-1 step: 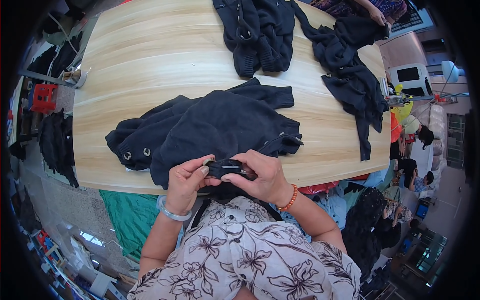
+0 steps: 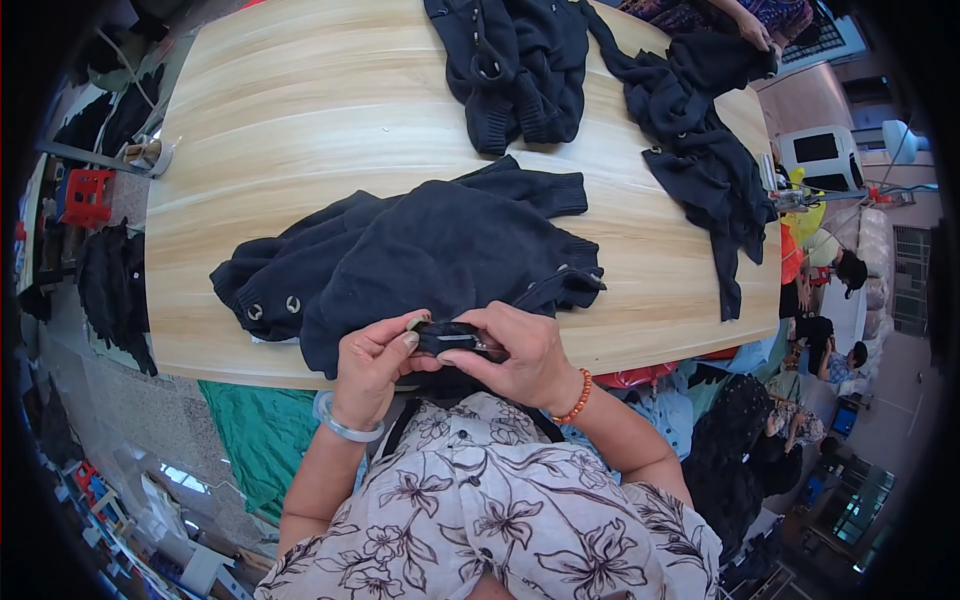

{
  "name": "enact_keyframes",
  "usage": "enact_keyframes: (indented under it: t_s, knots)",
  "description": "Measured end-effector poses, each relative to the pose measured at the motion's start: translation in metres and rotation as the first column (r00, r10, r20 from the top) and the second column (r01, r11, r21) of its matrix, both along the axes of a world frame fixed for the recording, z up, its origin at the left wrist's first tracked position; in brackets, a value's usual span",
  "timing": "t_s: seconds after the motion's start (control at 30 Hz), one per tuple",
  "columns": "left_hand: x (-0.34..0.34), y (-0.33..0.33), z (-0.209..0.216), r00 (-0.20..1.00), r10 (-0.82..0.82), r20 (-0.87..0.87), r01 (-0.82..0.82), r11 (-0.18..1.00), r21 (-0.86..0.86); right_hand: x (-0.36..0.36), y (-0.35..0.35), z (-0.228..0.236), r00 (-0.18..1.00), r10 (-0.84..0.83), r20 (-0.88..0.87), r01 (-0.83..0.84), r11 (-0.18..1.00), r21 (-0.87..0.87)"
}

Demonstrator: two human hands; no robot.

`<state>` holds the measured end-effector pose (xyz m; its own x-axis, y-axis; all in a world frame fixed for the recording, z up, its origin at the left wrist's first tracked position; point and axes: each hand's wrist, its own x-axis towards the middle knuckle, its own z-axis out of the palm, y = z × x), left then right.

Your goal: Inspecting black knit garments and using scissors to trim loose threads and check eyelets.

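Between my two hands, close to the table's near edge, is a folded black knit edge (image 2: 432, 338) of a cardigan. My left hand (image 2: 374, 362) pinches it with thumb and fingers beside a pale round button (image 2: 416, 322). From the other side my right hand (image 2: 515, 352) is closed round a small dark tool with a metal glint (image 2: 490, 349), seemingly thread snips, mostly hidden by the fingers. The black cardigan (image 2: 440, 240) is spread out just beyond my hands, with buttons showing at its left and right ends.
The wooden table (image 2: 290, 120) bears another black cardigan (image 2: 520, 80) at the far side and one more dark garment (image 2: 700, 150) at the right, held by a co-worker's hand (image 2: 755, 32). Green cloth (image 2: 245, 440) hangs below the near edge. A red crate (image 2: 88, 196) stands left.
My right hand has shifted very slightly to the left. My left hand keeps its pinch, and the garments lie as before.
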<state>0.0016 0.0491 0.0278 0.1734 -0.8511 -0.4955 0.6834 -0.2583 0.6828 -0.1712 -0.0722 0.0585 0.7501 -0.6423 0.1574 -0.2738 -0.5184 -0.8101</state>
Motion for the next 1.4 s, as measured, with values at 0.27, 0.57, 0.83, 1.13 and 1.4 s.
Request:
enact_keyframes:
  t_s: [0.27,0.57,0.83,1.13,1.4]
  knots:
    - [-0.005,0.003,-0.007,0.997,0.014,0.075,-0.015,1.000,0.014,0.016,0.014,-0.010,0.990,0.132,0.052,-0.131,0.991,-0.034]
    - [0.060,0.019,-0.009,0.755,0.265,0.600,-0.240,0.963,-0.124,-0.002,-0.021,-0.047,1.000,-0.015,0.016,0.012,0.981,0.192]
    - [0.085,0.019,-0.068,0.664,0.471,0.581,-0.453,0.871,-0.188,0.013,-0.004,-0.081,0.986,-0.036,-0.164,0.009,0.987,-0.158]
    - [0.147,-0.038,0.077,-0.197,0.766,0.612,-0.029,0.619,-0.785,0.028,-0.032,0.011,0.979,-0.063,0.193,0.143,0.891,-0.431]
    - [0.143,0.017,-0.084,0.441,0.541,0.716,-0.541,0.797,-0.270,0.029,-0.017,-0.056,0.988,0.151,-0.045,-0.157,0.933,-0.323]
